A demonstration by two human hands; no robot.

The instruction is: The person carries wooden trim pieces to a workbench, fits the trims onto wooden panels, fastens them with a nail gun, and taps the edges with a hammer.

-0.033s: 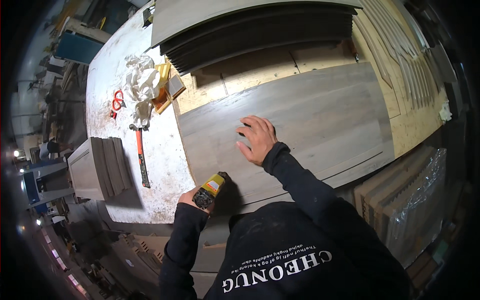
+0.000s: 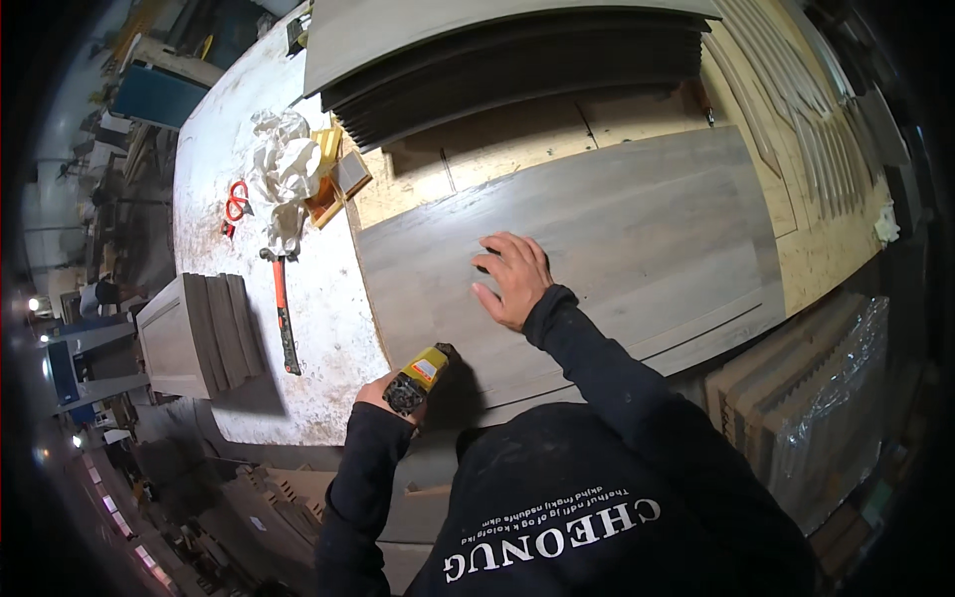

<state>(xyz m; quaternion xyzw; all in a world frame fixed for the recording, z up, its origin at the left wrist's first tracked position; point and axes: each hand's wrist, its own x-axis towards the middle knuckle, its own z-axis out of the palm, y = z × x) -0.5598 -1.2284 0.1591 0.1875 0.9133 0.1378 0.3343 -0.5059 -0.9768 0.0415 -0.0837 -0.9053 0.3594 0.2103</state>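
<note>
My left hand (image 2: 374,394) is closed round a yellow-and-black nail gun (image 2: 422,374) at the near left corner of a wide grey wood-grain panel (image 2: 617,229). Part of the grip is hidden under the tool's body. Over the middle of that panel, my right hand (image 2: 517,283) has its fingers apart and slightly bent, holding nothing. Its fingertips seem to rest on the surface, though contact is hard to make out. The panel lies flat on the workbench.
Beyond the panel rises a stack of grey panels (image 2: 517,50). On the white bench top (image 2: 214,328) at left are a red-and-black hammer (image 2: 284,313), crumpled paper (image 2: 284,164), red-handled scissors (image 2: 237,202), small yellow boxes (image 2: 326,149) and stacked grey doors (image 2: 199,333). Wrapped panels (image 2: 806,388) stand near right.
</note>
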